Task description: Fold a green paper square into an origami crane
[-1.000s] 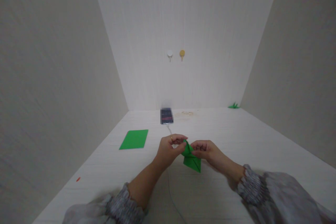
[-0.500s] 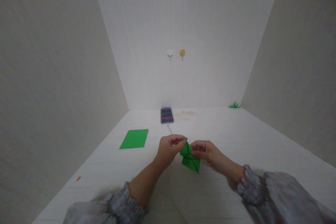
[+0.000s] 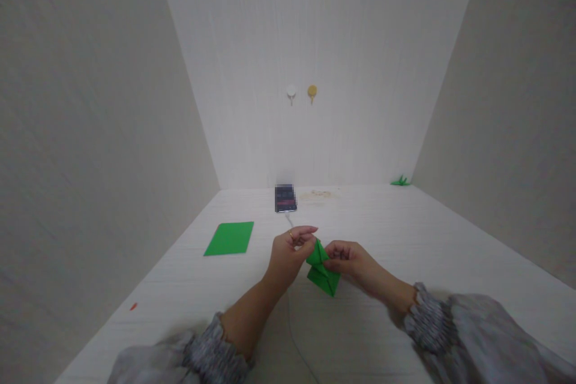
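A tiny red scrap [image 3: 133,306] lies near the left edge of the pale wood-grain surface [image 3: 418,234], well apart from everything else. Further in, a flat green paper sheet [image 3: 229,238] lies on its own, left of my hands and clear of them.

My left hand [image 3: 288,252], with a ring [image 3: 290,233] on one finger, has its grip pinched shut on the upper left edge of the folded green paper [image 3: 321,270]. I hold that paper just above the middle of the surface, one pointed corner hanging toward me. My right hand [image 3: 348,258] meets it from the other side, its grip closed on the paper's upper right part, and the fingertips of both hands nearly touch.

Beyond my hands a phone [image 3: 285,198] sits near the back wall, its screen blurred. A thin cable [image 3: 291,330] runs from it past my left wrist toward me. On the back wall a white hook [image 3: 291,93] and a yellow hook [image 3: 312,92] hang side by side. In the far right corner sits a small green folded figure [image 3: 399,181].

Plain pale walls close in the surface on three sides.
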Available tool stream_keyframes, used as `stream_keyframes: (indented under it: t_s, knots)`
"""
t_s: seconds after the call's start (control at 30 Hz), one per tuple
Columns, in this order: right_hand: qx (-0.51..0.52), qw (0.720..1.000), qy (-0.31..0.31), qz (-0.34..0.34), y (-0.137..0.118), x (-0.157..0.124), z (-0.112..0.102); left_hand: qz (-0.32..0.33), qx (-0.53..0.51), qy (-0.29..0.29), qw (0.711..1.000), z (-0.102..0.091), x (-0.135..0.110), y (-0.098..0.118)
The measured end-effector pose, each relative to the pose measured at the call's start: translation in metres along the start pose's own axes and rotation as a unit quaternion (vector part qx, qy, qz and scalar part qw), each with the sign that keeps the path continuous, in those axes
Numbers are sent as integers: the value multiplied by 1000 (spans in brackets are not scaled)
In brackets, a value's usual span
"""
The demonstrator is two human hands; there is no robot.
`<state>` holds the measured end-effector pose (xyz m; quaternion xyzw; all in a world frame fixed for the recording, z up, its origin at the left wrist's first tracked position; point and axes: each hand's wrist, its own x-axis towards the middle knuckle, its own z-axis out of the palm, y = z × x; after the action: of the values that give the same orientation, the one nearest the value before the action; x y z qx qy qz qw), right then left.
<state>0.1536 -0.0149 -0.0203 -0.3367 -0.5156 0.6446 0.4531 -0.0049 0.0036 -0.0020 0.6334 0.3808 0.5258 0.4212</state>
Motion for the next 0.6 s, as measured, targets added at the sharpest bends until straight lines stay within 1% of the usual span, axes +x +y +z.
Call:
stream_keyframes:
  t_s: [0.13,0.23,0.3,0.5,0.6]
  knots:
    - [-5,1000,5,3,-4,-2,2,26,17,4,1000,0,-1,0]
    - [-3,1000,5,2,-2,-1,1,28,19,6,999,0,0,1]
    - [-8,1000,9,4,2,1,-1,16,-2,-2,1000,1,0,1]
    - [-23,1000,5,-11,9,5,-6,-30,-36,-72,996,6,0,-1]
    - [-25,1000,10,-10,8,4,-5,-49,-67,-84,993,7,-1,-2]
